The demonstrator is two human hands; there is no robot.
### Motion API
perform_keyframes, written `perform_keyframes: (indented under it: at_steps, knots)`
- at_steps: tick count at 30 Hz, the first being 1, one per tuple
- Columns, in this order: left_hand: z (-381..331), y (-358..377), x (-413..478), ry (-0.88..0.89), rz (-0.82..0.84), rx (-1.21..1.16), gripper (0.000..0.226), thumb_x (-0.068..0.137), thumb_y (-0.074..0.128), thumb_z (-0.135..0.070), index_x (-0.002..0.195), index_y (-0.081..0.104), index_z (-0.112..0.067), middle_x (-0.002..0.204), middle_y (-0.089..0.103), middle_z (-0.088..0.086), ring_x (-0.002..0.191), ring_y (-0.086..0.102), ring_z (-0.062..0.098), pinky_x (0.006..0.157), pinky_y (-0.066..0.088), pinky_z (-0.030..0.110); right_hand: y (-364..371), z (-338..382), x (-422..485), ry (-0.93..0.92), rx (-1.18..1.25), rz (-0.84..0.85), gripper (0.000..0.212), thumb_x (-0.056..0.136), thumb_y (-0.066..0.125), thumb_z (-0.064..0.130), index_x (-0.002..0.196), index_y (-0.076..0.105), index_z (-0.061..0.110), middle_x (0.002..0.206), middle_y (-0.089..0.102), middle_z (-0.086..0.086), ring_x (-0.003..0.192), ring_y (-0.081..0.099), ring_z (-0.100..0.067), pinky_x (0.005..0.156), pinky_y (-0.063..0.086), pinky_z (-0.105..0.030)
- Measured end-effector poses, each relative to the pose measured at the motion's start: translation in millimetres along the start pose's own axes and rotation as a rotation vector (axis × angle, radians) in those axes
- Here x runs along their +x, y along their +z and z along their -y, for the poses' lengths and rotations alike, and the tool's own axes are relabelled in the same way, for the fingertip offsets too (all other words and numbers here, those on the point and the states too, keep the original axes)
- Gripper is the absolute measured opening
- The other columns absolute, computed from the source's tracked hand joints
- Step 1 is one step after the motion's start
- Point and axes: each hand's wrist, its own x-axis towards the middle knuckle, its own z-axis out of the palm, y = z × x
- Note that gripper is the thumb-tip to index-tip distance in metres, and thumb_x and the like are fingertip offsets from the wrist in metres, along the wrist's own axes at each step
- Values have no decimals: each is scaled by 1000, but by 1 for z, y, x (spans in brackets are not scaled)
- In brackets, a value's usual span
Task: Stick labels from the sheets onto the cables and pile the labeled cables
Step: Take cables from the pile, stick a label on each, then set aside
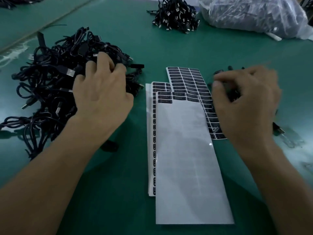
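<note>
- Rests the left hand [101, 89] on a loose heap of black cables [42, 78] at the left of the green table [118, 200], fingers bent and spread, tips in among the leads. Cannot tell whether any one lead is actually gripped.
- Holds a black cable [234, 96] in the right hand [245, 102], thumb and fingers curled round it, just right of the label sheets [183, 133]. Too blurred for finer detail of the pinch.
- Between the two hands, three overlapping sheets flat on the table:
  - top sheet [186, 167], mostly bare white backing, a few rows of black labels left at its far end
  - second sheet [186, 78], poking out behind and to the right, nearly full of labels
  - third sheet [151, 133], showing only as a strip along the left edge
- Just right of the right wrist, a plug end [277, 129] lying on the table.
- At the far side, a tight pile of black cables with metal plugs [176, 14]. Next to it on the right, a clear plastic bag [254, 14] with dark contents.
</note>
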Motion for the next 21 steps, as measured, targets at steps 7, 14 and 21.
perform_keyframes:
  at_steps: [7,14,21]
  knots:
    - [8,10,4,-20,7,-56,28,102,55,-29,124,63,-14,120,54,14,106,55,38,67,36,42,14,12,-18,-137,270,277,9,91,66,16,94,75,18,71,64,10,67,54,-9,67,47,-29]
    - [9,4,7,-30,-241,-168,27,107,46,-23,120,68,-12,114,60,15,102,57,41,65,37,42,19,7,-20,-86,308,331,10,92,65,21,95,75,21,67,60,15,64,54,-2,67,46,-25]
    - [4,0,7,90,-479,-420,31,106,42,-18,118,67,-4,109,58,22,85,51,24,71,33,23,22,8,-21,-60,326,346,10,91,66,21,95,75,24,67,58,21,65,54,-2,66,47,-25]
